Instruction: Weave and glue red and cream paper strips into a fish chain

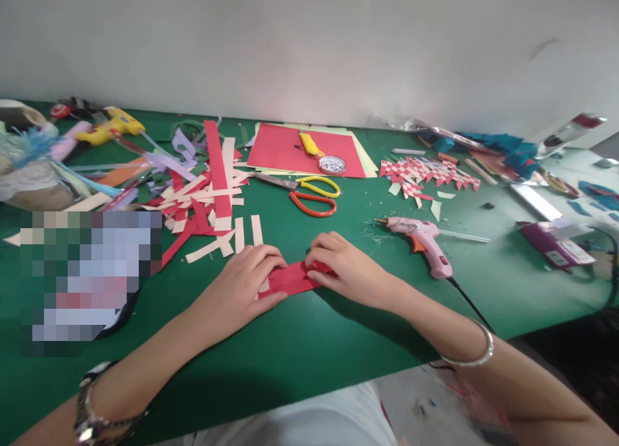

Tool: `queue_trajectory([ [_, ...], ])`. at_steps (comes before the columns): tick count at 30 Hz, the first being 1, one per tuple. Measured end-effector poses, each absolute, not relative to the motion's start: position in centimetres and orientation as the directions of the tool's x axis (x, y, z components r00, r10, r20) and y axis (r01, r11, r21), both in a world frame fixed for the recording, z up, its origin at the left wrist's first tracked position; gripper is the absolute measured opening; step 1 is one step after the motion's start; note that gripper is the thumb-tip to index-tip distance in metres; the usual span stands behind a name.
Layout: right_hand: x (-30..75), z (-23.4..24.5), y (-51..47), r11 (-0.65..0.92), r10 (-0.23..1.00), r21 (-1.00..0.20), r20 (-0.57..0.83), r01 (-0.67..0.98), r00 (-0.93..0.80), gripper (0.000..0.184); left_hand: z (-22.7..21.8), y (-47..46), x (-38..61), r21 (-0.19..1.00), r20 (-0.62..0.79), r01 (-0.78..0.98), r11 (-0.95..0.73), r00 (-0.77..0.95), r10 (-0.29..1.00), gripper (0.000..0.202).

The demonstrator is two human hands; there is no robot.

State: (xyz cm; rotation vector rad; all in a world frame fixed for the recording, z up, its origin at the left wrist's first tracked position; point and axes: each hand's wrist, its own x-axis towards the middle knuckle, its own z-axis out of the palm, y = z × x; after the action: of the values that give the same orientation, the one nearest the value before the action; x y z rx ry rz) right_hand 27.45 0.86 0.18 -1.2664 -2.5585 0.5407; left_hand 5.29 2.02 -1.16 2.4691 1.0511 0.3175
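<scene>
Red paper strips [294, 280] lie side by side on the green table in front of me, with cream strips crossing them at the left end. My left hand [246, 278] bears down on that left end, its fingers along the top and its thumb along the near edge. The right end is pinched by the curled fingers of my right hand [345, 269], which partly hide it. Just beyond my left hand, a cream paper strip [256, 230] points away from me. Scissors [294, 187] with yellow and orange handles rest farther back.
A pink glue gun [423, 240] lies to the right, its cord running off the near edge. Loose red and cream strips [207, 194] are heaped at left. Behind are red sheets [285, 151] with a yellow cutter [309, 144], and checkered woven pieces [425, 175]. A blurred-out object [97, 272] sits left.
</scene>
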Motion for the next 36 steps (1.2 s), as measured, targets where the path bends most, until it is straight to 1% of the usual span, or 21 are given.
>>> queue_trajectory([
  [2, 27.2, 0.0, 0.7, 0.565, 0.805, -0.405, 0.080, 0.719, -0.588, 0.017, -1.2, 2.0, 5.3, 0.497, 0.026, 0.620, -0.607, 0.689, 0.725, 0.032],
  [4, 26.9, 0.0, 0.6, 0.541, 0.803, -0.443, 0.021, 0.715, -0.595, 0.020, -1.3, 1.9, 5.3, 0.504, 0.013, 0.614, -0.607, 0.698, 0.716, 0.031],
  [5, 26.8, 0.0, 0.5, 0.518, 0.800, -0.476, -0.024, 0.711, -0.599, 0.017, -1.3, 1.9, 5.2, 0.496, 0.015, 0.617, -0.611, 0.698, 0.716, 0.031],
  [8, 26.9, 0.1, 0.4, 0.461, 0.786, -0.548, -0.112, 0.698, -0.607, 0.009, -1.6, 2.2, 4.7, 0.428, 0.070, 0.671, -0.605, 0.643, 0.763, 0.038],
  [11, 27.1, 0.2, 0.5, 0.503, 0.755, -0.560, -0.086, 0.659, -0.650, 0.012, -2.0, 2.6, 4.2, 0.355, 0.111, 0.787, -0.504, 0.500, 0.859, 0.053],
  [14, 27.3, 0.4, 0.5, 0.575, 0.727, -0.518, -0.032, 0.633, -0.686, 0.015, -2.1, 3.0, 3.8, 0.320, 0.088, 0.850, -0.418, 0.412, 0.907, 0.068],
  [15, 27.3, 0.5, 0.5, 0.593, 0.728, -0.486, -0.017, 0.642, -0.685, 0.016, -2.0, 3.0, 3.8, 0.314, 0.092, 0.860, -0.403, 0.395, 0.914, 0.070],
  [17, 27.4, 0.7, 0.4, 0.625, 0.737, -0.405, 0.025, 0.667, -0.676, 0.018, -1.5, 3.1, 3.7, 0.316, 0.126, 0.873, -0.372, 0.350, 0.928, 0.069],
  [18, 27.5, 0.8, 0.4, 0.642, 0.738, -0.364, 0.055, 0.675, -0.672, 0.019, -1.2, 3.2, 3.6, 0.337, 0.144, 0.876, -0.344, 0.313, 0.939, 0.067],
  [20, 27.7, 0.8, 0.4, 0.677, 0.728, -0.295, 0.134, 0.674, -0.673, 0.021, -0.6, 3.3, 3.5, 0.444, 0.131, 0.858, -0.256, 0.221, 0.966, 0.066],
  [22, 27.9, 0.8, 0.5, 0.705, 0.709, -0.252, 0.212, 0.663, -0.673, 0.024, -0.1, 3.4, 3.4, 0.603, 0.030, 0.784, -0.147, 0.162, 0.986, 0.069],
  [23, 28.0, 0.7, 0.5, 0.715, 0.699, -0.241, 0.246, 0.656, -0.672, 0.025, 0.1, 3.4, 3.4, 0.675, -0.031, 0.731, -0.101, 0.165, 0.986, 0.066],
  [25, 28.1, 0.7, 0.5, 0.730, 0.682, -0.235, 0.299, 0.641, -0.668, 0.027, 0.3, 3.4, 3.4, 0.771, -0.132, 0.636, -0.047, 0.231, 0.964, 0.048],
  [27, 28.1, 0.6, 0.5, 0.738, 0.674, -0.242, 0.328, 0.630, -0.662, 0.027, 0.5, 3.3, 3.7, 0.803, -0.164, 0.594, -0.052, 0.303, 0.939, 0.033],
  [30, 28.1, 0.4, 0.4, 0.724, 0.689, -0.286, 0.353, 0.628, -0.633, 0.025, 0.8, 2.9, 4.2, 0.804, -0.108, 0.586, -0.101, 0.312, 0.944, 0.027],
  [32, 28.1, 0.3, 0.4, 0.689, 0.724, -0.357, 0.361, 0.630, -0.587, 0.022, 0.8, 2.6, 4.6, 0.821, -0.085, 0.562, -0.103, 0.298, 0.951, 0.024],
  [34, 28.1, 0.2, 0.4, 0.651, 0.759, -0.432, 0.362, 0.624, -0.541, 0.020, 0.8, 2.3, 4.7, 0.844, -0.135, 0.531, -0.069, 0.335, 0.932, 0.022],
  [36, 28.1, 0.4, 0.4, 0.633, 0.774, -0.467, 0.360, 0.617, -0.521, 0.019, 0.7, 2.1, 4.7, 0.853, -0.193, 0.520, -0.040, 0.385, 0.902, 0.020],
])
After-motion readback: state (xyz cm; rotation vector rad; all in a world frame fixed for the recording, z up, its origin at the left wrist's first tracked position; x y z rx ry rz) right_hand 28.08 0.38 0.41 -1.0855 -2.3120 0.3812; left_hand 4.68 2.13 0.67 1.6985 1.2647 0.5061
